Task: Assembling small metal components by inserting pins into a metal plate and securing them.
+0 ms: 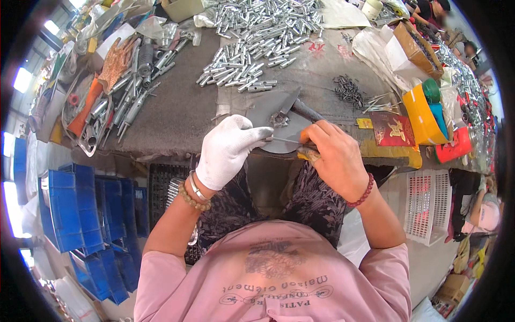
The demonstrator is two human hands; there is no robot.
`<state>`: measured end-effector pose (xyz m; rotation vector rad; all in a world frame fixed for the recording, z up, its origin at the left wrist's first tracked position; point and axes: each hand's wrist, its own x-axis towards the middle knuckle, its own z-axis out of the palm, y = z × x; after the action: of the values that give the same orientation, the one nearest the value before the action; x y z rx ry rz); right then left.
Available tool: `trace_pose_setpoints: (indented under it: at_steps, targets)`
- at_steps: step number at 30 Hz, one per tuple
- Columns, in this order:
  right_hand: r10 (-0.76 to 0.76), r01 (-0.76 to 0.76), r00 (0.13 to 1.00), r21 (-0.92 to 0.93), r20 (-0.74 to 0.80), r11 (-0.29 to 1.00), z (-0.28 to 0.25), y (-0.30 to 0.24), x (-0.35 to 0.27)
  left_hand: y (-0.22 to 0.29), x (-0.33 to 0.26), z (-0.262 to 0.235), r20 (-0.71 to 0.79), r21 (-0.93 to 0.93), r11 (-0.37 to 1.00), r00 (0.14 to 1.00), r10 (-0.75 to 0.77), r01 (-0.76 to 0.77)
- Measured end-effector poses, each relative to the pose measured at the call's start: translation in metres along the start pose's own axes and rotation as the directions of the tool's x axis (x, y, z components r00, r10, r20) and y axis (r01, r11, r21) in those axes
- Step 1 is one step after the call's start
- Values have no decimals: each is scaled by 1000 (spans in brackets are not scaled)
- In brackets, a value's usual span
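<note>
At the table's near edge, my left hand (228, 147), in a white glove, pinches one end of a thin metal rod (286, 140). My bare right hand (338, 155) closes on the rod's other end. Under its fingers shows a yellowish piece (309, 154), which I cannot make out fully. Both hands are over a grey metal plate (263, 114). A hammer (307, 111) lies across the plate's far right side, and a small metal part (279, 119) sits beside its head.
Silvery metal tubes (247, 59) are heaped at the far middle. Small dark pins (348, 91) lie right, near a red packet (393, 129) and a yellow container (421, 115). Tools (137, 91) crowd the left. Blue bins (72, 209) stand below left, a white basket (426, 206) below right.
</note>
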<state>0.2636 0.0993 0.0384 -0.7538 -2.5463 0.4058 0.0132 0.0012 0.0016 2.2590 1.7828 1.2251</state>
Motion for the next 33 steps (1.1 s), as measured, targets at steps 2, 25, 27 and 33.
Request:
trace_pose_setpoints:
  at_steps: [2, 25, 27, 33]
  targets:
    - [63, -71, 996, 114, 69, 991, 0, 3, -2, 1, 0, -1, -3, 15, 1000, 1000, -14, 14]
    - [36, -30, 977, 29, -210, 999, -11, 6, -6, -4, 3, -4, 46, -104, 992, 997, -63, 68]
    - [-34, 37, 978, 10, -207, 999, -18, -6, -9, -5, 1, -4, 43, -110, 991, 997, -66, 70]
    - [-156, 133, 952, -105, -262, 986, -13, -21, -11, -4, 0, -3, 43, -68, 995, 997, -65, 68]
